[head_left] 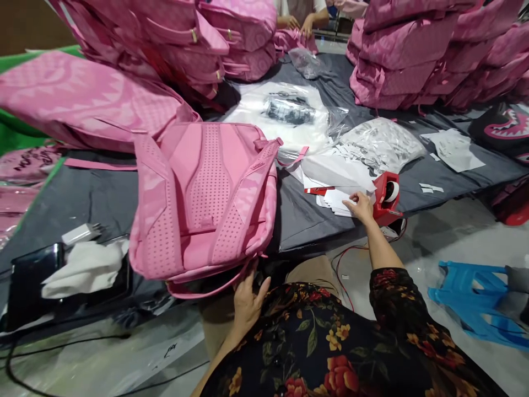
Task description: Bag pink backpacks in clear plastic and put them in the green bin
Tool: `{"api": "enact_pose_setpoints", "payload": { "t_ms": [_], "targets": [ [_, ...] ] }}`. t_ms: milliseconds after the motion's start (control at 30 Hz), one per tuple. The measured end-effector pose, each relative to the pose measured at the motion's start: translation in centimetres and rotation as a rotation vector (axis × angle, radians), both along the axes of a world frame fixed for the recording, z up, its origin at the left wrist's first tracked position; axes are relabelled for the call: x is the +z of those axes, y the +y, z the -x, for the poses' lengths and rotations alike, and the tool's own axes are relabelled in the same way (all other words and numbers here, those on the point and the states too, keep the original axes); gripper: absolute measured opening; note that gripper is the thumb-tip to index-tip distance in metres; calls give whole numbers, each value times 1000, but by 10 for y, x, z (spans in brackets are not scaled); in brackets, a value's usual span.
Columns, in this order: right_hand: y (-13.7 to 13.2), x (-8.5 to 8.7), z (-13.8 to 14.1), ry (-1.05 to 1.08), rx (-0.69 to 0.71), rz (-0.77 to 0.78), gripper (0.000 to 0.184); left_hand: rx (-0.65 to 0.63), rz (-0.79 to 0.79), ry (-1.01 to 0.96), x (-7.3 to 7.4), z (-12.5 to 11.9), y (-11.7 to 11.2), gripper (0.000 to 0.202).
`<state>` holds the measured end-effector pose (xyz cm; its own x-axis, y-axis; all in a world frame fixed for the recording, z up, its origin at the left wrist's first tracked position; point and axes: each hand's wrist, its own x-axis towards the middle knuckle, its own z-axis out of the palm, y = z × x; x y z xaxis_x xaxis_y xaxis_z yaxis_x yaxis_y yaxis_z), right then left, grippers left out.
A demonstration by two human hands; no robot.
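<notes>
A pink backpack point(210, 165) lies on the dark-covered table with its padded back and shoulder straps facing up. At its near edge, beside the loop handle, is my left hand point(248, 300). The thumb sticks out apart, while the fingertips go partly out of sight at the bag's edge. My right hand point(361, 208) is at a fanned pile of white paper cards point(336, 201), thumb and fingers closed on the edge of a card. Just right of that hand stands a red tape dispenser point(386, 198) with a roll of tape.
Stacks of pink backpacks point(413, 60) rise at the back. A plastic bag of white slips point(378, 143) and clear plastic bags point(285, 113) lie mid-table. White cloth point(86, 267) rests on a black device at left. A blue stool point(475, 298) stands right. Another person's hands point(303, 25) work opposite.
</notes>
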<state>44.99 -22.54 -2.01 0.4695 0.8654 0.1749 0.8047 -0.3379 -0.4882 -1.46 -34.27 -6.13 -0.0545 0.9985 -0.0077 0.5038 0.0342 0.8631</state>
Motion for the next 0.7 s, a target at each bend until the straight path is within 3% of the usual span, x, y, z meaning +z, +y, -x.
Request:
{"api": "enact_pose_setpoints", "payload": {
  "t_ms": [200, 400, 533, 700],
  "targets": [
    [2, -3, 12, -49, -17, 56, 22, 78, 161, -62, 6, -39, 27, 72],
    [1, -2, 13, -113, -38, 56, 19, 4, 158, -113, 13, -31, 42, 68],
    [6, 5, 19, -203, 27, 104, 16, -125, 239, -258, 40, -29, 58, 52],
    [30, 15, 34, -152, 256, 8, 15, 108, 373, -755, 91, -31, 76, 51]
  ]
}}
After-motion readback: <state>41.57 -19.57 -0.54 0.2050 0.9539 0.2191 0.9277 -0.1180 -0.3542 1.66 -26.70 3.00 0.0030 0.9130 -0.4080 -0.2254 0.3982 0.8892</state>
